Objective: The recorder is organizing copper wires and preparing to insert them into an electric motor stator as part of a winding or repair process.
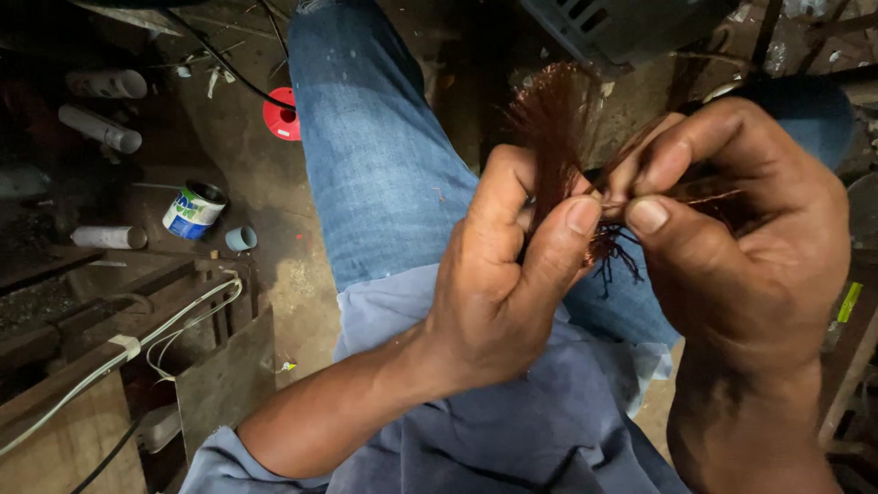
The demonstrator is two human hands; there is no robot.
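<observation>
Above the lap, over the blue jeans (375,155), I see both hands meeting around a bundle of copper wire (555,123). The left hand (498,274) is curled closed around the bundle: its thumb presses the strands from the near side while the other fingers wrap behind, so the wire rises in a reddish-brown tuft above the fist and a frayed, darker tangle hangs just below the thumb. The right hand (741,238) comes in from the other side with its thumb and forefinger pinched together on a few thin strands, the two thumbs nearly touching tip to tip. More loose strands fan out behind the right hand's fingers; how many it actually grips I cannot tell.

On the floor (274,192) to the left lie a small paint tin (193,210), a pale blue cap (240,239) just beside it, a red plastic spool (283,116) near the knee, and several white tubes (101,128). A white cable (137,343) runs along a wooden frame (64,366) at lower left. A dark grey motor housing (622,27) sits beyond the hands.
</observation>
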